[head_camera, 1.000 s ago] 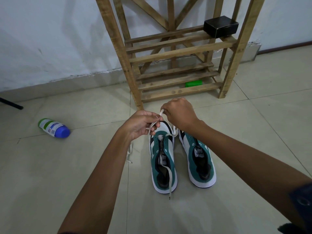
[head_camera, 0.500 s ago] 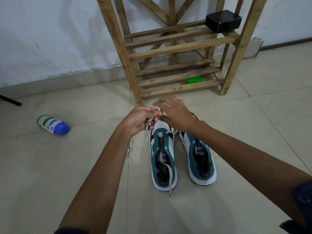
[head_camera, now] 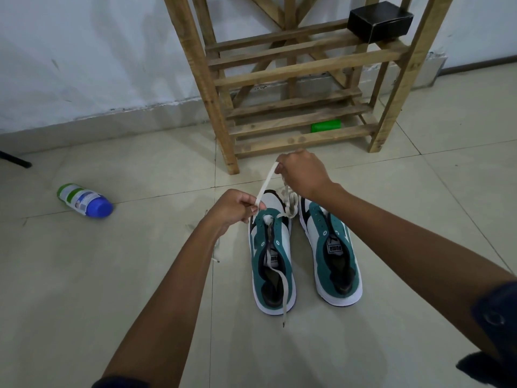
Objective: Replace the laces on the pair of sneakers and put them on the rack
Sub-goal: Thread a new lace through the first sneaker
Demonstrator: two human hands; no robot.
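Head view: a lace (head_camera: 264, 183) is pinched taut between both curled hands — left (head_camera: 233, 210), right (head_camera: 303, 170) — above the left sneaker (head_camera: 272, 256); the right sneaker (head_camera: 331, 253) sits beside.

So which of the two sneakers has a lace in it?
The left green-and-white sneaker: a white lace trails from it, held by both hands. The right green-and-white sneaker shows bare eyelets.
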